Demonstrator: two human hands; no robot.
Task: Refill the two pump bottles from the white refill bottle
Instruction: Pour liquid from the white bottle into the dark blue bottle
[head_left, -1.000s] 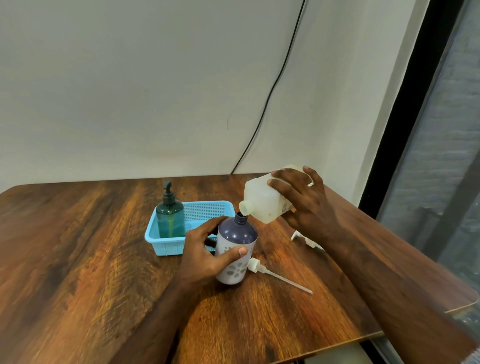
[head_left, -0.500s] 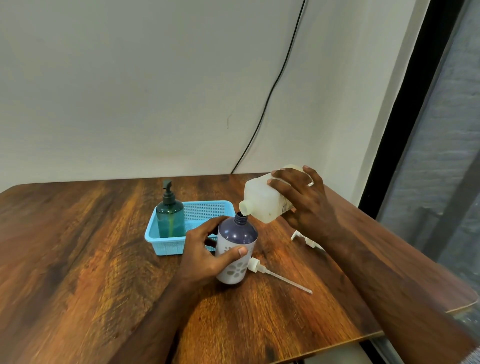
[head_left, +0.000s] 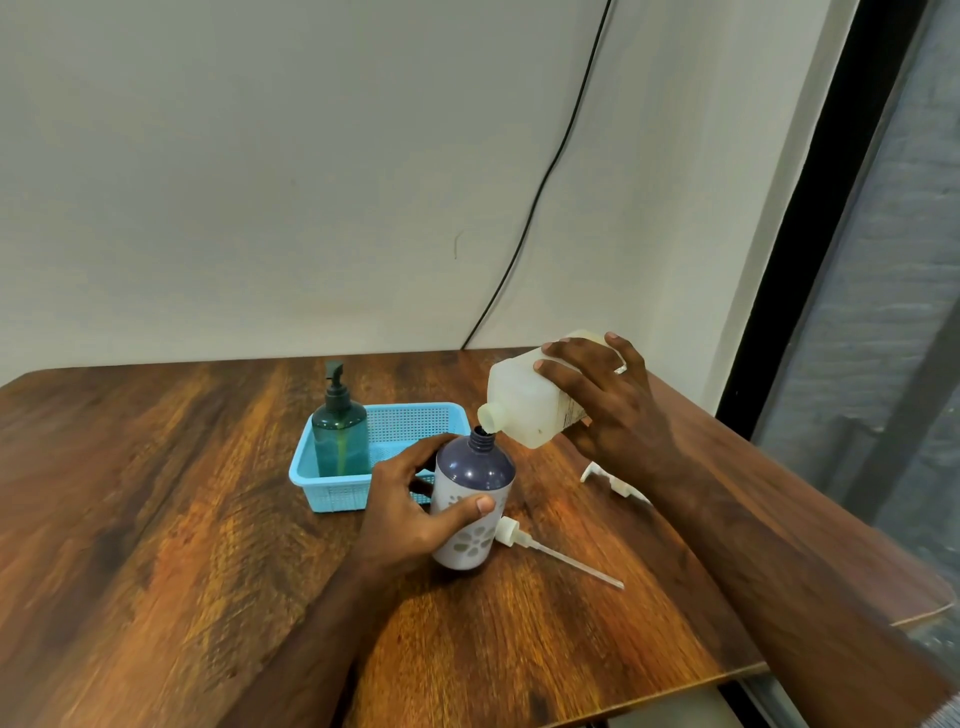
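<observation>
Pouring is unchanged over the last second: the white refill bottle (head_left: 530, 402), gripped by the right hand (head_left: 608, 405), stays tipped at the purple bottle (head_left: 470, 499)'s neck. That bottle is kept clasped by the left hand (head_left: 410, 512), so filling is judged ongoing.

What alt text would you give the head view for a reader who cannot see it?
The right hand tilts a white plastic refill bottle, spout over the open neck of a purple flower-patterned bottle gripped by the left hand on a wooden table. A green pump bottle stands in a blue plastic basket; two white pump heads lie nearby.
</observation>
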